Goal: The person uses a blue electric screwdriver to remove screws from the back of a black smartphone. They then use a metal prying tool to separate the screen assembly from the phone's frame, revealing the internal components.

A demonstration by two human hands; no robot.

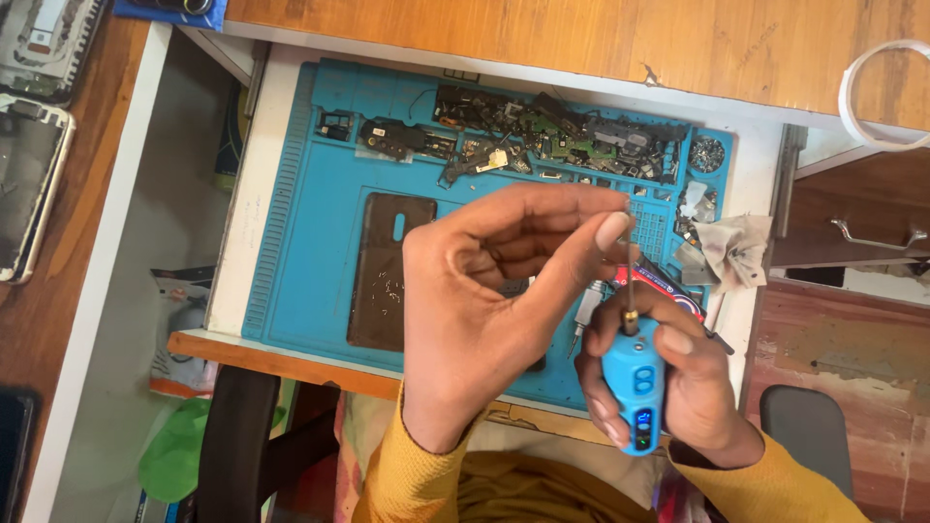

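Observation:
My right hand (688, 387) grips a blue electric screwdriver (635, 387), held upright with its thin bit (633, 271) pointing up. My left hand (494, 310) is raised beside it, thumb and forefinger pinched at the tip of the bit; whether a tiny screw sits between them cannot be made out. Both hands hover over the near edge of a blue repair mat (310, 223). A dark phone back cover (383, 271) lies flat on the mat left of my left hand.
Several small phone parts and circuit pieces (552, 136) lie along the mat's far edge. Crumpled tissue (731, 247) sits at the right. Phones (29, 184) rest on the wooden surface at left. A white tape ring (886, 92) lies at the top right.

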